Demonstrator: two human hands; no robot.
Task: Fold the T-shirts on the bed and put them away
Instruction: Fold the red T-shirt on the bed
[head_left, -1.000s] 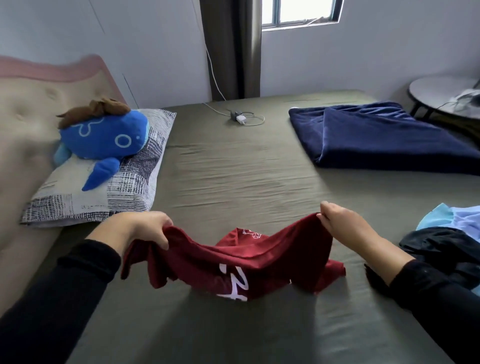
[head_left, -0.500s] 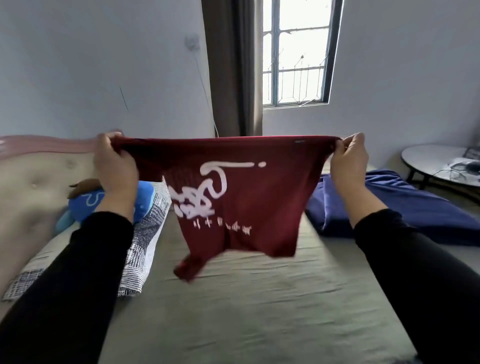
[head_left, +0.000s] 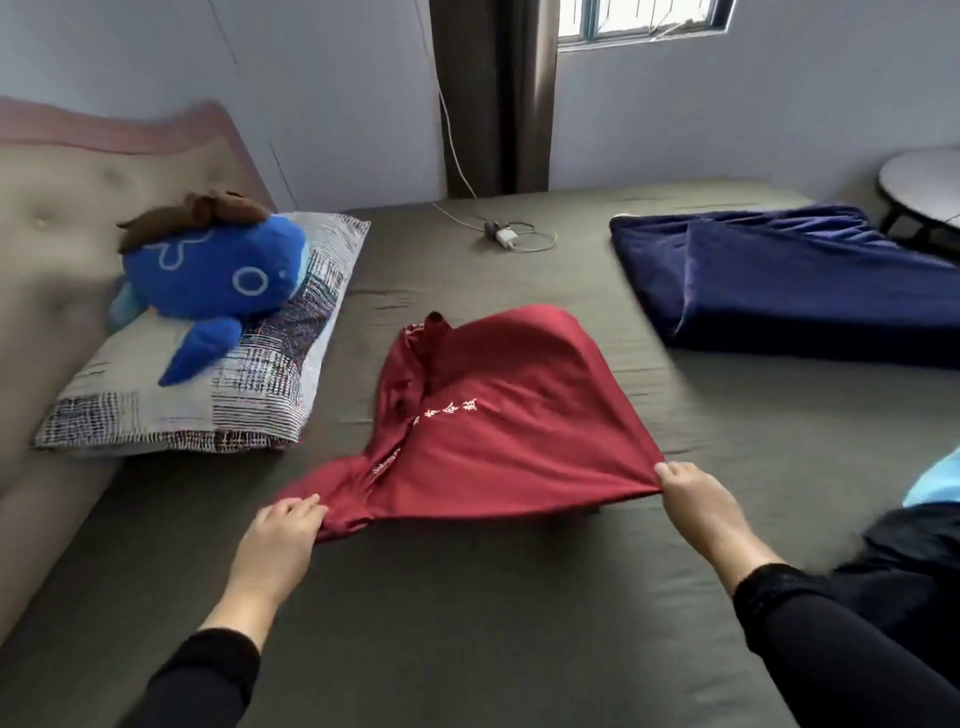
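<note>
Red fabric filled the middle of the view: a dark red T-shirt was spread over the olive-green bed, its far part billowed up off the sheet and its near edge pulled taut between two hands. White lettering showed across the cloth, too small to read. The left hand pinched the near left corner of the shirt, fingers curled over the bunched fabric. The right hand gripped the near right corner, fingertips closed on the hem, the edge lifted slightly above the sheet there. Both arms wore black sleeves.

To the left, a patterned pillow lay against the padded headboard, and a blue plush toy with a brown tuft rested on top of it. At the far side of the bed a white charger with a coiled cable sat on the sheet, its cord running up the wall beside the dark curtain. A folded navy blanket lay at the right, well apart from the shirt. At the right edge of the view a pile of clothes showed, black below and light blue above, just beside the right forearm. A round side table stood beyond the bed's far right corner
</note>
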